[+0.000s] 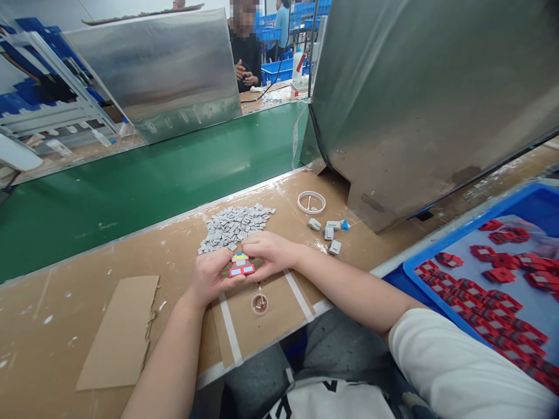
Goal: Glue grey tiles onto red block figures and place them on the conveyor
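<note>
Between my two hands is a small red toy piece [241, 265] with grey, yellow and blue parts and two pale-blue panels on its front. My left hand [210, 273] grips it from the left side, fingers bent round it. From the right, my right hand [268, 253] holds the same piece between thumb and fingers. Just beyond my hands lies a heap of small grey pieces [236, 227]. Below them, near the table's edge, stands a small round cup [259, 304] with reddish-brown contents and a thin stick in it.
A white ring [311, 202] and several grey blocks [329, 233] lie to the right. At far right, a blue bin [410, 265] holds many red pieces. Flat cardboard [117, 337] lies left. Beyond the table runs a green belt [144, 186], with metal panels and a person behind it.
</note>
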`<state>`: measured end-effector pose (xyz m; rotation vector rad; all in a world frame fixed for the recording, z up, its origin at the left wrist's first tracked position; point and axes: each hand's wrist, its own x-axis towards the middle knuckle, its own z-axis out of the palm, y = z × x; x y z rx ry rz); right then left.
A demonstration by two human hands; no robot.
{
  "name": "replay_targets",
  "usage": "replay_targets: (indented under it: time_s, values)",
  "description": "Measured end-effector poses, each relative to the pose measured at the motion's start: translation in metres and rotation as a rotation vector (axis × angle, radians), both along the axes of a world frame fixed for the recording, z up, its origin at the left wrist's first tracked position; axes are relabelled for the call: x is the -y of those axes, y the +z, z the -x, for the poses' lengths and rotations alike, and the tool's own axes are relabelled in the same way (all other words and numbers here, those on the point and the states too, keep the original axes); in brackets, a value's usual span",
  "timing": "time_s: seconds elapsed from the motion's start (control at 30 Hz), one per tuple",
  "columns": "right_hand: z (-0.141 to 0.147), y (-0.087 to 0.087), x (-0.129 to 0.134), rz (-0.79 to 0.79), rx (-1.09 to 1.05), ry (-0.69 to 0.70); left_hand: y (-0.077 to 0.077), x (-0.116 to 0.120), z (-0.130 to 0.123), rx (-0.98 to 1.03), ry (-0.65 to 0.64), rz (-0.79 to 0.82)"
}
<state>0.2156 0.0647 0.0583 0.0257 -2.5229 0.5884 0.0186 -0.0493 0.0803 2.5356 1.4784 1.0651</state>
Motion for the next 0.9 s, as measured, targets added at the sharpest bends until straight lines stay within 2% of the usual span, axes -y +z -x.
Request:
replay_targets:
  time_s: [0.2, 0.3, 0.37, 0.53, 0.6, 0.67, 0.73, 0.77, 0.8, 0.9]
  values:
    - [0.000, 0.000, -0.002, 0.014, 0.054, 0.001, 0.001, 0.001, -0.001, -0.017, 0.003, -0.012]
    - [-0.004, 0.005, -0.005, 0.112, 0.065, -0.003, -0.001, 0.001, 0.002, -0.032, 0.053, -0.057]
    - [-0.006, 0.007, -0.005, 0.289, 0.055, 0.005, -0.004, 0.000, 0.006, -0.029, 0.122, -0.100]
    - [0.011, 0.007, -0.009, 0.985, 0.050, 0.133, -0.014, -0.005, 0.014, -0.019, 0.302, -0.036]
    - [0.033, 0.006, -0.027, 1.074, 0.049, 0.139, -0.019, -0.008, 0.014, 0.008, 0.438, -0.014]
    - [0.062, 0.007, -0.061, 1.005, 0.038, 0.019, -0.023, -0.011, 0.013, 0.051, 0.576, -0.013]
    - [0.096, 0.011, -0.106, 0.857, 0.021, -0.288, -0.027, -0.013, 0.012, 0.087, 0.632, 0.000]
    - [0.113, 0.012, -0.131, 0.798, 0.016, -0.487, -0.028, -0.015, 0.011, 0.089, 0.618, 0.015]
    - [0.129, 0.014, -0.155, 0.762, 0.010, -0.605, -0.029, -0.015, 0.011, 0.078, 0.580, 0.032]
    - [0.168, 0.016, -0.218, 0.691, 0.024, -0.803, -0.032, -0.017, 0.010, 0.012, 0.400, 0.061]
